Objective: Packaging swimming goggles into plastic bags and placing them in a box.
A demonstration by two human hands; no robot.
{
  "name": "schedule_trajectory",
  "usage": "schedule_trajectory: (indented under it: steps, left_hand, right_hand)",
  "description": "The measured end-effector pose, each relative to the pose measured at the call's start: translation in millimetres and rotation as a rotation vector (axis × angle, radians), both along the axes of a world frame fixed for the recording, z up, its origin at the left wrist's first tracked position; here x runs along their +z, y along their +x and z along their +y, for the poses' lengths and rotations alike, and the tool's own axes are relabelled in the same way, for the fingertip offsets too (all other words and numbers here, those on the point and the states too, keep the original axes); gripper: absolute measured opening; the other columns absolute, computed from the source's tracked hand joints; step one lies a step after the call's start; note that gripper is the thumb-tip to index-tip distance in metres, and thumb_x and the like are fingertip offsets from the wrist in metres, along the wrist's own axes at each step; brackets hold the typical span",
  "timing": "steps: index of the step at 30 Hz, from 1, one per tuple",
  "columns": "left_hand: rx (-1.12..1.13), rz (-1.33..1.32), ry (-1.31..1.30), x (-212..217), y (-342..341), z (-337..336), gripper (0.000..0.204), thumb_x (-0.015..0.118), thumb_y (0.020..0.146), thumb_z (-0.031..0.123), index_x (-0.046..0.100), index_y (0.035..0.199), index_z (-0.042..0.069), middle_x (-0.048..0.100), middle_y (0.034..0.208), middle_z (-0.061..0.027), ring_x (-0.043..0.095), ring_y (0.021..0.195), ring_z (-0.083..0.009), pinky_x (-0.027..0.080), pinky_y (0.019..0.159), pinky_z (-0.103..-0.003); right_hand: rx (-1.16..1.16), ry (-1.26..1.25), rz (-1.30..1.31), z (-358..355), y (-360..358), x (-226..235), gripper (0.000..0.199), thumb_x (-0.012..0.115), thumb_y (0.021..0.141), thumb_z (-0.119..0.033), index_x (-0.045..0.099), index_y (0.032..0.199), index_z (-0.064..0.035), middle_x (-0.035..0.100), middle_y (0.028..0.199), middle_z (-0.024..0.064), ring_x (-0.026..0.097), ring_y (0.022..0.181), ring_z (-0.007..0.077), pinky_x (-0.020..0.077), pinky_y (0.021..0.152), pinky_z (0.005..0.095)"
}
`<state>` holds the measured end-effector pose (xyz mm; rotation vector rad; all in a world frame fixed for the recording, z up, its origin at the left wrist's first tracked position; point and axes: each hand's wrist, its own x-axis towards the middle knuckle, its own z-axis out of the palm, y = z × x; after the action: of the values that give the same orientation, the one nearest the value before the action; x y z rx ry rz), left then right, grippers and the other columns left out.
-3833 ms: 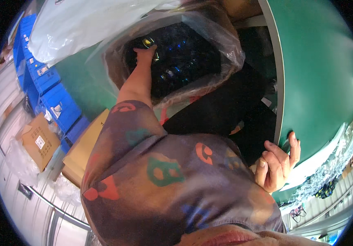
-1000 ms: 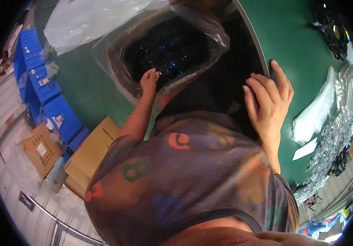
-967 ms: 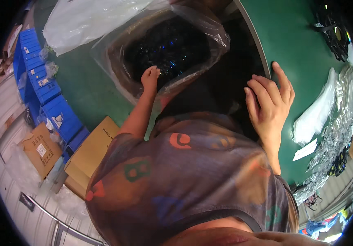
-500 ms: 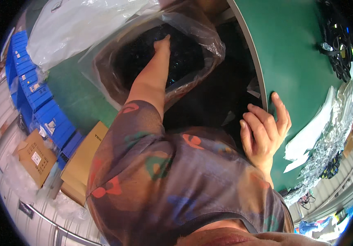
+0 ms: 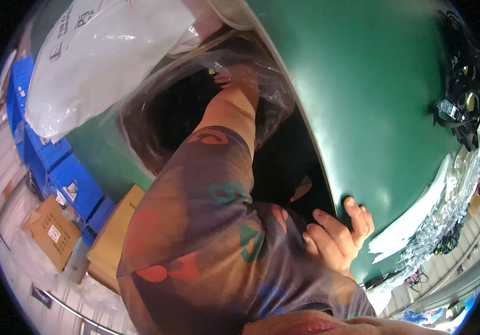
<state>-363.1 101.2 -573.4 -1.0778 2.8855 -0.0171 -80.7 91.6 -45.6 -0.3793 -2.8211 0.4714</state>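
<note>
My left hand (image 5: 236, 77) reaches down into a bin lined with clear plastic (image 5: 156, 128) that holds dark items. Its fingers are sunk among the plastic and the dark contents, so I cannot tell whether they hold anything. My patterned sleeve covers the upper arm. My right hand (image 5: 337, 234) rests on the curved edge of the green table (image 5: 374, 100), fingers spread over the rim, holding nothing.
A big white plastic bag (image 5: 106, 56) lies left of the bin. Blue crates (image 5: 67, 178) and cardboard boxes (image 5: 50, 231) stand on the floor at the left. A heap of black parts (image 5: 463, 106) and clear packets (image 5: 452, 195) lie on the table's right side.
My left arm has stretched from the bin's near rim deep into the bin. My right hand has slid lower along the table edge.
</note>
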Motion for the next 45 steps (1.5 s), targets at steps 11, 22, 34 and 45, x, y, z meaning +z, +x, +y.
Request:
schedule_trajectory:
  steps: [11, 22, 34, 45]
  left_hand:
    - [-0.098, -0.100, 0.254, 52.2, -0.3, 24.7, 0.080, 0.072, 0.088, 0.039, 0.036, 0.150, 0.003, 0.053, 0.144, -0.0174, 0.050, 0.135, -0.0326, 0.040, 0.113, -0.046]
    - [-0.130, -0.224, 0.467, 84.1, -1.6, -15.1, 0.078, 0.070, 0.090, 0.039, 0.036, 0.150, 0.003, 0.053, 0.144, -0.0176, 0.050, 0.134, -0.0332, 0.041, 0.112, -0.046]
    - [-0.193, -0.353, 0.756, 73.9, -17.5, -27.9, 0.076, 0.069, 0.092, 0.040, 0.036, 0.151, 0.003, 0.053, 0.144, -0.0179, 0.052, 0.132, -0.0338, 0.042, 0.111, -0.045]
    - [-0.260, 0.147, 1.183, 45.1, -33.0, -193.9, 0.073, 0.084, 0.078, 0.022, 0.048, 0.139, 0.004, 0.064, 0.129, -0.0149, 0.064, 0.116, -0.0299, 0.052, 0.096, -0.044]
  right_hand:
    - [-0.065, -0.095, 0.106, 12.1, -2.3, -4.5, 0.009, 0.075, 0.080, -0.029, 0.071, 0.074, -0.0223, 0.075, 0.084, -0.0039, 0.068, 0.108, 0.0263, 0.0385, 0.104, 0.0439]
    - [-0.055, -0.140, 0.104, 12.5, -1.0, -2.7, 0.009, 0.076, 0.083, -0.028, 0.072, 0.077, -0.0219, 0.076, 0.086, -0.0036, 0.068, 0.106, 0.0250, 0.0396, 0.103, 0.0429]
    - [-0.005, -0.141, 0.059, 22.5, 2.1, 2.3, 0.008, 0.077, 0.083, -0.028, 0.072, 0.086, -0.0211, 0.076, 0.093, -0.0029, 0.067, 0.109, 0.0251, 0.0397, 0.102, 0.0421]
    - [0.018, -0.144, -0.008, 1.5, -3.3, 17.9, 0.013, 0.079, 0.076, -0.023, 0.072, 0.086, -0.0195, 0.074, 0.099, -0.0017, 0.060, 0.125, 0.0310, 0.0371, 0.106, 0.0479]
